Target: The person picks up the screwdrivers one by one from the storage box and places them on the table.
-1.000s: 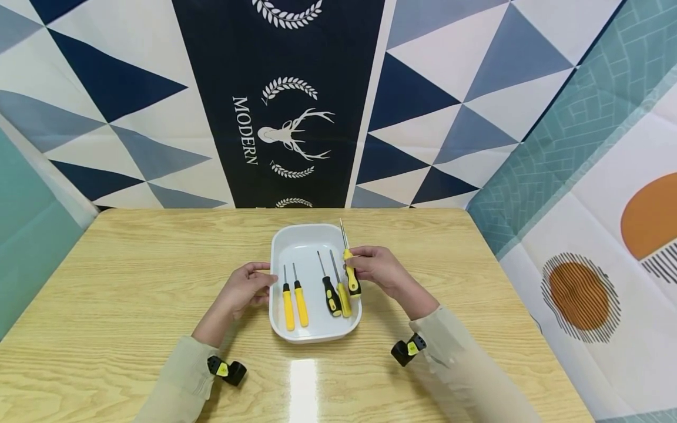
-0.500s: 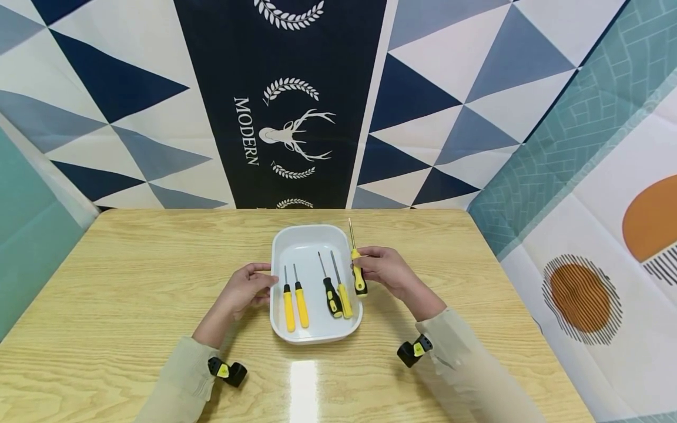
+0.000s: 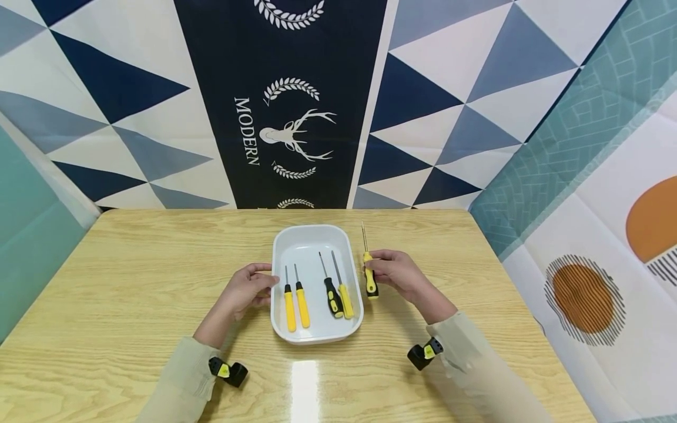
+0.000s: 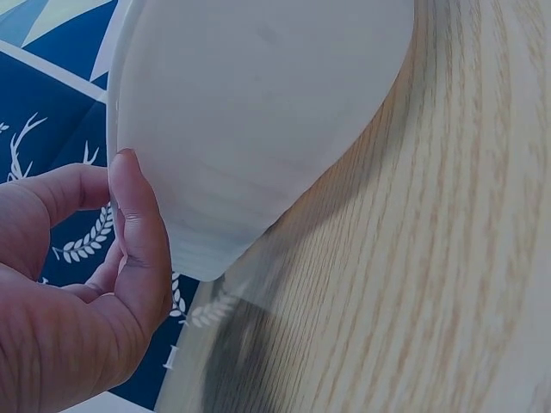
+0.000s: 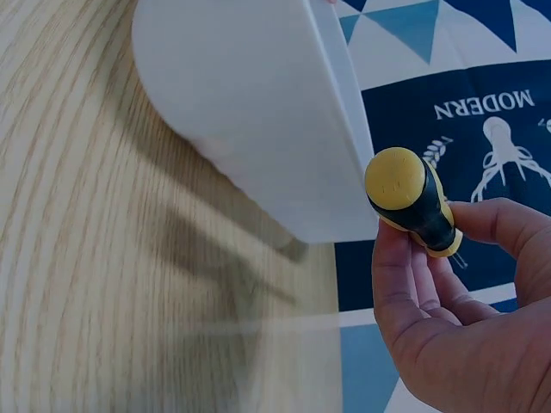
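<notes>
Just right of the tray [image 3: 313, 237], in the head view, my right grip [image 3: 398, 274] pinches a screwdriver [image 3: 372, 281] by its handle [image 3: 372, 291] — likely light, stiff and best held there, not by the thin shaft [image 3: 364, 236]. In the left wrist view, my left grip [image 4: 82, 310] pinches the tray's edge. In the right wrist view, the handle's yellow end [image 5: 396, 179] sticks out clear of my pinch.

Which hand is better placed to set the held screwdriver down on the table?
Probably the right hand: it grips the screwdriver by its handle, above the table just outside the tray. The left hand holds the tray's opposite side.
</notes>
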Demonstrator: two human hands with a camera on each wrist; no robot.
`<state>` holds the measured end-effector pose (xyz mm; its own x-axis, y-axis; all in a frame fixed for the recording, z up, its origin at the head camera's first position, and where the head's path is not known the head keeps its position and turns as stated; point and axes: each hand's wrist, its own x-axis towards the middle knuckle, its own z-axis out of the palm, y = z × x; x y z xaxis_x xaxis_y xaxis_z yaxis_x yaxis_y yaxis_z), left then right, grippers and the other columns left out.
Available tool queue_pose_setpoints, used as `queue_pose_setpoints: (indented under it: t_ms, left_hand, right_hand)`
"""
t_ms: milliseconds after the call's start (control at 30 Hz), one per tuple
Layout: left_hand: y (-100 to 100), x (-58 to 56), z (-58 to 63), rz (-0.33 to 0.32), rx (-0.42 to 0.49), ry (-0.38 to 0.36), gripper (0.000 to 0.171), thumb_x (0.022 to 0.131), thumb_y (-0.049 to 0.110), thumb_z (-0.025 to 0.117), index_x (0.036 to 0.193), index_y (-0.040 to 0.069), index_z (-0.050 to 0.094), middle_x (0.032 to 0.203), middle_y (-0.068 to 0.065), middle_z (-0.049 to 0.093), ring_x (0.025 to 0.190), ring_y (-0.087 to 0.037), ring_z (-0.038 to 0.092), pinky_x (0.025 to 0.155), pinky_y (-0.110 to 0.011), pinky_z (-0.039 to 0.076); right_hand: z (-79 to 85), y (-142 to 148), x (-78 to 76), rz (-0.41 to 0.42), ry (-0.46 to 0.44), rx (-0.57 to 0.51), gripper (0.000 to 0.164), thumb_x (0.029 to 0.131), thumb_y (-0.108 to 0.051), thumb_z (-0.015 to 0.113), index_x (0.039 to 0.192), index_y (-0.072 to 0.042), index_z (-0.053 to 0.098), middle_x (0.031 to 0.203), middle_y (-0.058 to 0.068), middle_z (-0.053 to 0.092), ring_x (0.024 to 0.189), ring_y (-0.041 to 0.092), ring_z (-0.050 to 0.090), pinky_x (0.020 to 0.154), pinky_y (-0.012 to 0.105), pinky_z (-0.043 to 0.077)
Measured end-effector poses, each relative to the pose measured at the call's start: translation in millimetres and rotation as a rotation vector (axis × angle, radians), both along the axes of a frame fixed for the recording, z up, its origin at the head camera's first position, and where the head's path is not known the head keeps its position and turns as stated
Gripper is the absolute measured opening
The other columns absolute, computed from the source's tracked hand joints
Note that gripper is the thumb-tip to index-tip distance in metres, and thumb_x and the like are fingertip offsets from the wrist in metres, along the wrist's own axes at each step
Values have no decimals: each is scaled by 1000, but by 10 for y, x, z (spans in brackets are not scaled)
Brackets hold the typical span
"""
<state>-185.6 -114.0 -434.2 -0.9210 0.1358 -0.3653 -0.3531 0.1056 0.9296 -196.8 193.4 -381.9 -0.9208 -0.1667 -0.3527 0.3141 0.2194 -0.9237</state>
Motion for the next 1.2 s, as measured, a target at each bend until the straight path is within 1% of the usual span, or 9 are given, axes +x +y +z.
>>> queue_pose_setpoints:
  t_ms: [167,367,600,733,933,1100,1200]
  left_hand:
    - [-5,-3,-18,0,4,1,45,81,16,60,122,8,43,90,-7,57,64,-12,58,61,-29,54]
    - [-5,-12,-13,6,1,9,44,81,17,61,121,8,44,90,-7,57,65,-12,57,61,-29,54]
    - [0,-8,-16,15,-13,-8,44,81,18,61,121,9,45,89,-6,55,66,-12,57,61,-27,54]
    - [1,-2,-18,12,-9,-3,44,81,18,61,121,9,45,91,-7,56,66,-12,57,61,-27,54]
    - [-3,0,-16,11,1,4,45,81,18,61,122,8,44,92,-8,57,67,-12,57,61,-28,54]
    - [-1,5,-11,9,3,2,45,81,17,61,122,8,44,92,-8,56,67,-12,57,62,-28,54]
    - [-3,6,-11,5,4,2,45,81,17,60,122,8,44,91,-7,56,67,-12,57,62,-28,54]
  right_hand:
    - [-24,59,11,-3,-5,13,51,84,-15,56,129,3,36,123,25,46,88,14,59,75,23,51]
    - [-45,122,1,-6,-1,35,52,84,-16,56,129,3,37,120,21,49,81,8,58,74,23,51]
    - [-83,195,20,-6,-7,48,54,85,-17,56,130,4,35,119,19,49,80,7,58,76,23,50]
    - [-106,233,31,-8,-5,40,53,85,-16,55,130,5,35,114,17,52,77,6,57,74,22,50]
    - [-166,272,14,-23,-19,37,52,86,-15,54,130,5,35,113,16,53,77,6,56,74,22,50]
    - [-227,298,-2,-53,-45,40,52,85,-15,56,129,5,36,100,7,56,74,7,56,69,21,50]
    - [-257,317,-9,-57,-53,51,53,84,-15,56,129,5,36,96,5,55,73,6,56,69,21,50]
